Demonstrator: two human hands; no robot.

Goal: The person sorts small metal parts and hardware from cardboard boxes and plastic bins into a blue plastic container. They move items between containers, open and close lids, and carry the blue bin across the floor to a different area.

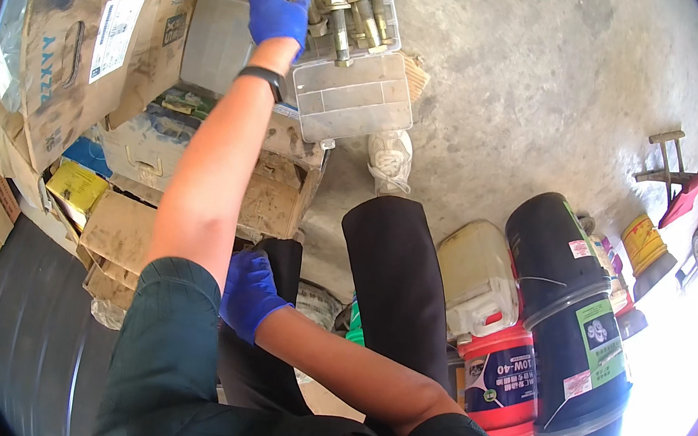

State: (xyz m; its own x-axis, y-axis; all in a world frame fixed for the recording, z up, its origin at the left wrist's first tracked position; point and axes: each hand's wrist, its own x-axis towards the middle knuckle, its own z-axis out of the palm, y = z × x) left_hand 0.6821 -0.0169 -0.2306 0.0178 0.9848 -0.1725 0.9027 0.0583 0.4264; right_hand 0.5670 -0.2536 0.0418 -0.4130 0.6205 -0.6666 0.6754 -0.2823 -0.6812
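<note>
In the upper frame, the left hand (pixel 278 16) is beside bolts (pixel 340 27) (best handled singly), grip unclear; the right hand (pixel 252 296), mid-frame, likewise.

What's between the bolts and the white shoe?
The clear lid lies between the bolts and the white shoe; the head view shows it.

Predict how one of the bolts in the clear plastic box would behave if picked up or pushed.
The bolt is probably heavy for its size, given its thick, metallic shank. That round shank could roll, though its wider head would likely make it swerve.
</note>
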